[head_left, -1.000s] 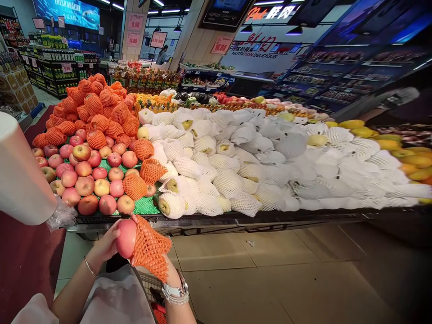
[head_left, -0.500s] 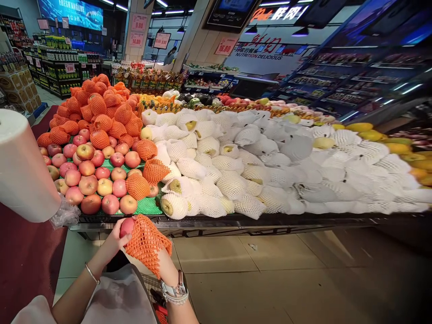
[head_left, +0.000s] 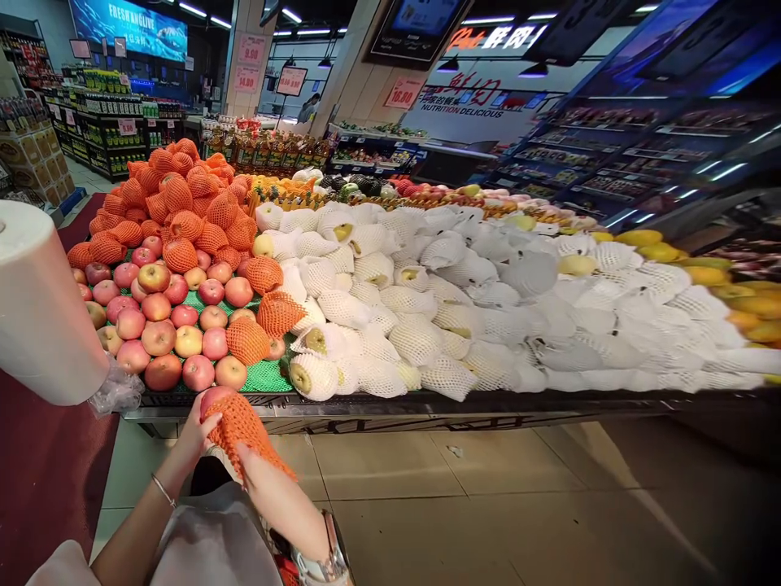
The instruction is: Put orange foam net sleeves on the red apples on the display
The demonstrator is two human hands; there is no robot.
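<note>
Just in front of the display's front edge, my left hand [head_left: 194,435] is closed around a red apple [head_left: 215,397]. An orange foam net sleeve [head_left: 244,427] covers part of that apple and trails toward my right forearm. My right hand [head_left: 247,462] grips the sleeve from below, its fingers mostly hidden by the mesh. Right behind my hands, bare apples [head_left: 198,371] lie in rows on a green mat [head_left: 268,376]. Several apples in orange nets [head_left: 247,340] sit beside them.
A large plastic bag roll [head_left: 45,301] stands at the left. Fruit in white foam nets [head_left: 421,338] fills the middle of the display, and yellow mangoes [head_left: 760,305] lie at its right end. Orange-netted fruit [head_left: 183,195] is heaped behind the apples. The display's metal edge [head_left: 390,407] runs across.
My right hand has drawn back from inside the net sleeve, which now lies further over the apple. Both hands have shifted slightly left.
</note>
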